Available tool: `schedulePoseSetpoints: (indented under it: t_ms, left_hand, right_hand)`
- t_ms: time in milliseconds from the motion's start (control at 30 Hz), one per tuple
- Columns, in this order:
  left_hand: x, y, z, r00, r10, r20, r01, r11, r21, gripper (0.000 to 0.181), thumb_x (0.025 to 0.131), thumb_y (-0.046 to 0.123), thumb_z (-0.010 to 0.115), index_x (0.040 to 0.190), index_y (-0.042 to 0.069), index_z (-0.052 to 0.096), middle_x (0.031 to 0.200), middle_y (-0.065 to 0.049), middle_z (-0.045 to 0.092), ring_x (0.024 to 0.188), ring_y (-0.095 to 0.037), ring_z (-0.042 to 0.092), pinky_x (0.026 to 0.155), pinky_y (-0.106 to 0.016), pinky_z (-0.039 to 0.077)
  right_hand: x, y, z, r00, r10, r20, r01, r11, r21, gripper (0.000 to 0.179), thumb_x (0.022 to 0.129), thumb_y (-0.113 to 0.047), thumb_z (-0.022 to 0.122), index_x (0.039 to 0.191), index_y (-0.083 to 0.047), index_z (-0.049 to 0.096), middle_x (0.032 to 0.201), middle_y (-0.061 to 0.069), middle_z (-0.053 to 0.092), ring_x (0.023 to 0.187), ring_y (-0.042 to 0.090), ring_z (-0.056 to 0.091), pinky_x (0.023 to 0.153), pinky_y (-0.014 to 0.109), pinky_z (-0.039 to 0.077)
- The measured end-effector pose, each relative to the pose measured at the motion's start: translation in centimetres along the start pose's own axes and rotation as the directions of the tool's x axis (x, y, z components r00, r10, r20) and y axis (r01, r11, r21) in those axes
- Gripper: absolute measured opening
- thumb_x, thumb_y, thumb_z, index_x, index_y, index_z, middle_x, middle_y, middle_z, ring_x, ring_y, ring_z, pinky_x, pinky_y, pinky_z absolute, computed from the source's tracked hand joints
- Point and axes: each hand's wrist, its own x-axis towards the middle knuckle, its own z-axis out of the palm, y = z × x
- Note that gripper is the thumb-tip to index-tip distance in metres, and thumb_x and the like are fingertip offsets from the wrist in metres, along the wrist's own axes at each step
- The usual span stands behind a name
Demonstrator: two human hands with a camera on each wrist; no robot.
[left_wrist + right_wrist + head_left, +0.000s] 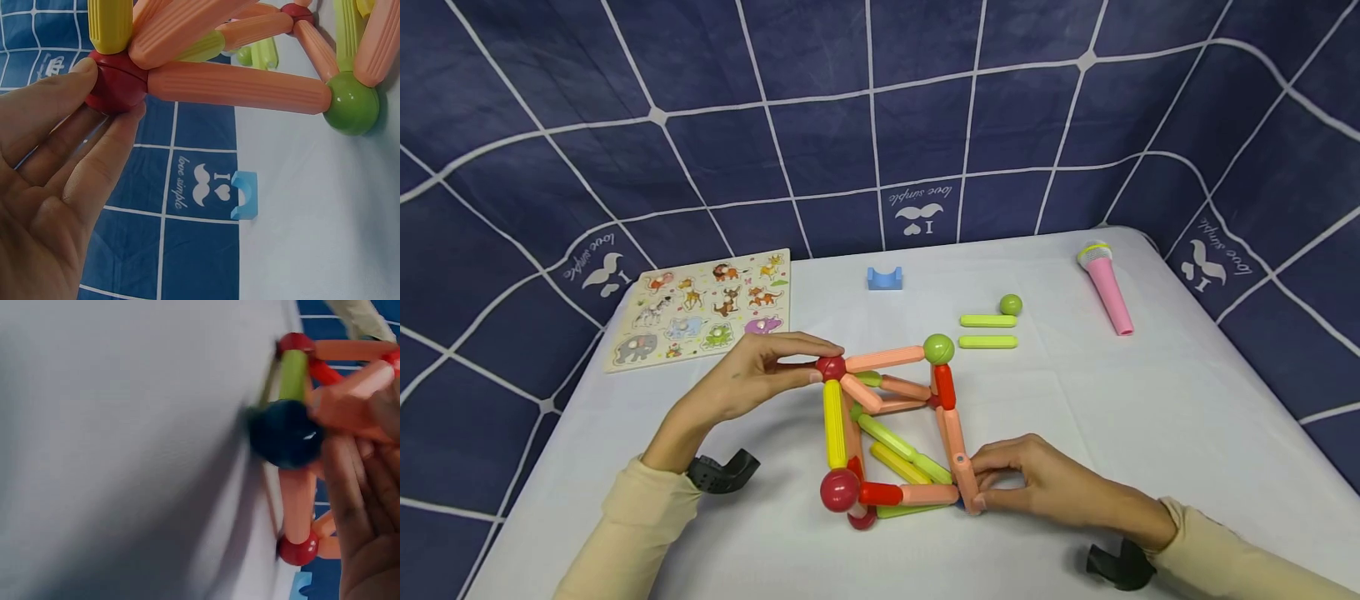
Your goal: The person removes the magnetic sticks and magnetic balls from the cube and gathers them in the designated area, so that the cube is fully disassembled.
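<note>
A box-like frame of magnetic rods and balls stands in the middle of the table. My left hand [747, 377] pinches the red ball [831, 368] at its upper left corner, thumb on one side and fingers on the other. From that ball run a yellow rod [835, 425] and orange rods, one reaching a green ball [938, 349]. My right hand [1045, 483] pinches an orange rod [967, 481] at the near right corner. Beside those fingers, the right wrist view shows a dark blue ball [284, 434] low in the frame. Another red ball [840, 490] sits at the near left corner.
Behind the frame lie two loose light-green rods [988, 342] and a loose green ball [1011, 305]. A blue cradle-shaped block [884, 279] and a pink toy microphone [1108, 292] are near the back edge. An animal puzzle board [700, 308] lies at the left.
</note>
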Motion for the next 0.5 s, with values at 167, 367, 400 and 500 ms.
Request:
schedulePoseSetpoints:
  t_ms: [167, 367, 400, 500]
  left_hand:
    - [0.0, 0.1, 0.0, 1.0, -0.007, 0.0, 0.007, 1.0, 0.002, 0.036, 0.089, 0.001, 0.071, 0.124, 0.01, 0.07, 0.124, -0.003, 0.067, 0.114, -0.019, 0.061, 0.092, -0.032, 0.053]
    - [-0.1, 0.0, 0.0, 1.0, -0.014, 0.001, 0.014, 1.0, 0.004, 0.036, 0.089, 0.003, 0.071, 0.124, 0.011, 0.07, 0.124, -0.002, 0.066, 0.115, -0.019, 0.061, 0.092, -0.032, 0.052]
    - [-0.1, 0.0, 0.0, 1.0, -0.013, 0.001, 0.013, 1.0, 0.004, 0.036, 0.089, 0.003, 0.071, 0.124, 0.011, 0.07, 0.124, -0.002, 0.066, 0.115, -0.019, 0.061, 0.092, -0.032, 0.052]
    - [-0.1, -0.1, 0.0, 1.0, -0.011, 0.002, 0.011, 1.0, 0.0, 0.036, 0.089, 0.002, 0.071, 0.124, 0.011, 0.07, 0.124, -0.002, 0.066, 0.115, -0.019, 0.061, 0.092, -0.032, 0.053]
  right_hand:
    - [-0.3, -0.1, -0.4, 0.999, -0.03, 0.021, 0.03, 0.999, -0.011, 0.032, 0.094, -0.017, 0.068, 0.125, -0.009, 0.067, 0.116, 0.001, 0.068, 0.101, 0.014, 0.067, 0.085, 0.031, 0.056]
    - [-0.8, -1.0, -2.5, 0.993, 0.007, -0.121, -0.041, 0.96, -0.278, 0.038, 0.089, -0.019, 0.074, 0.127, -0.016, 0.067, 0.106, -0.011, 0.071, 0.096, 0.008, 0.066, 0.081, 0.031, 0.056]
    - [-0.7, -1.1, -3.0, 0.988, 0.007, -0.154, -0.059, 0.941, -0.334, 0.038, 0.088, -0.018, 0.076, 0.125, -0.018, 0.068, 0.104, -0.013, 0.071, 0.094, 0.006, 0.066, 0.08, 0.032, 0.056]
    - [-0.4, -1.4, -4.2, 0.973, 0.011, -0.231, -0.121, 0.875, -0.469, 0.036, 0.085, -0.012, 0.078, 0.118, -0.024, 0.069, 0.099, -0.019, 0.07, 0.09, 0.002, 0.066, 0.078, 0.034, 0.057]
